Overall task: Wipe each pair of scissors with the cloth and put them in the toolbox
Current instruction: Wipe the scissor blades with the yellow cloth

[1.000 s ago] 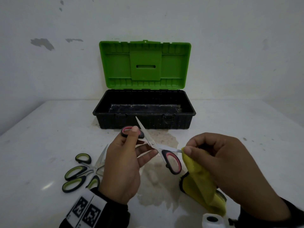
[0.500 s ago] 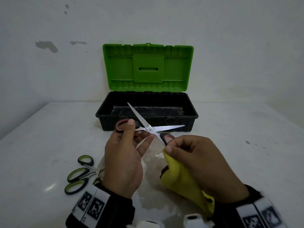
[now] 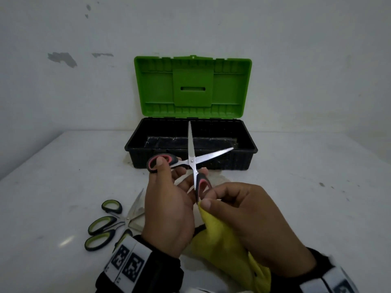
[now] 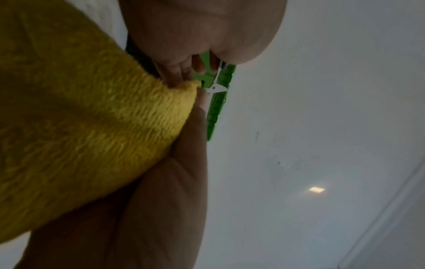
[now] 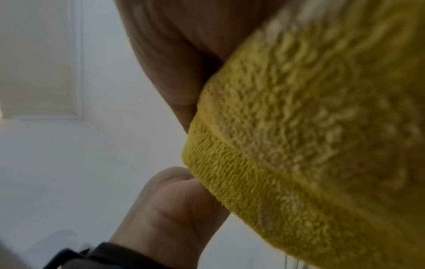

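My left hand [image 3: 171, 169] holds the red-and-black scissors [image 3: 192, 160], thumb through the upper left loop. The blades are spread, one pointing straight up and one to the right, in front of the toolbox [image 3: 249, 153]. The toolbox has a black base and a raised green lid [image 3: 192, 83]. My right hand [image 3: 211, 199] pinches the yellow cloth [image 3: 222, 240] at the scissors' lower loop. The cloth [image 4: 92, 118] fills the left wrist view, where a sliver of blade [image 4: 218, 88] shows. In the right wrist view, the cloth [image 5: 310, 127] hides the scissors.
Two pairs of green-and-black scissors [image 3: 110, 220] lie overlapping on the white table [image 3: 317, 187], left of my left wrist. A stained patch marks the table in front of the toolbox. A white wall rises right behind the box.
The scissors have turned clockwise and risen toward the toolbox, so one blade now points straight up. My right hand with the cloth has moved from the blade tip to the lower loop.
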A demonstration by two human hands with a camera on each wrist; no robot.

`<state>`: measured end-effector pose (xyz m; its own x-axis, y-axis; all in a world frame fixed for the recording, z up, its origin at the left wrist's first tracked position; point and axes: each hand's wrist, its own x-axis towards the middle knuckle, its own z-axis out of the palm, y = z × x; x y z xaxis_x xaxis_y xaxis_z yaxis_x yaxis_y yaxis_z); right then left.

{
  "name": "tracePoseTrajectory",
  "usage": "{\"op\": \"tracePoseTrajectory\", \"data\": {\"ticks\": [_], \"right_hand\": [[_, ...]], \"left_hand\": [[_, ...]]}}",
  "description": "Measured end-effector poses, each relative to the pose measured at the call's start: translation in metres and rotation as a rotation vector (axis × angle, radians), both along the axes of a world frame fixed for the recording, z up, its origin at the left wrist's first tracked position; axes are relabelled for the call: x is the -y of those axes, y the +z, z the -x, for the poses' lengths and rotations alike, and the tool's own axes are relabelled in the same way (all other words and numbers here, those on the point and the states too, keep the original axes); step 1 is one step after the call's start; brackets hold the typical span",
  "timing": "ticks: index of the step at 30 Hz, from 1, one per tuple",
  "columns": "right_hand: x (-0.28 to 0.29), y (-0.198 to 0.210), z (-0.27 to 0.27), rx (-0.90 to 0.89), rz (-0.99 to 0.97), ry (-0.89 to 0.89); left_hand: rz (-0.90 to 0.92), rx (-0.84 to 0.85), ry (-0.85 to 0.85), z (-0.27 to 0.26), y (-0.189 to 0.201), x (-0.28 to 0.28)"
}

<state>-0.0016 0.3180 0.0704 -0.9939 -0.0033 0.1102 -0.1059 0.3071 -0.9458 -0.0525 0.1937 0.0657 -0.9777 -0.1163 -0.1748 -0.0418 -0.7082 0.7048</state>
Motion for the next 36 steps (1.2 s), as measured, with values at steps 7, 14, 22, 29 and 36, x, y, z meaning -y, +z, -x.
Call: {"op": "tracePoseTrajectory", "data": {"ticks": [7,14,22,29,36], "right_hand": [[-0.052,0.019,-0.004,-0.014,-0.029,-0.233],[-0.089,0.039,0.011,-0.226,-0.225,-0.367],[-0.047,0.057,0.018,-0.512,-0.408,-0.053],[-0.019,0.032,0.026,-0.668,-0.671,0.042],[-0.02,0.02,0.017,-0.734,-0.791,0.013]], "left_hand": [[0.067,-0.016,0.068,0.0,0.008,0.009],[0.22,-0.038,-0.048,-0.007,0.015,0.015],[0.326,-0.031,-0.153,-0.015,0.019,0.014],[0.385,-0.048,-0.183,-0.015,0.021,0.014],[0.382,-0.048,-0.182,-0.014,0.021,0.013]]}}
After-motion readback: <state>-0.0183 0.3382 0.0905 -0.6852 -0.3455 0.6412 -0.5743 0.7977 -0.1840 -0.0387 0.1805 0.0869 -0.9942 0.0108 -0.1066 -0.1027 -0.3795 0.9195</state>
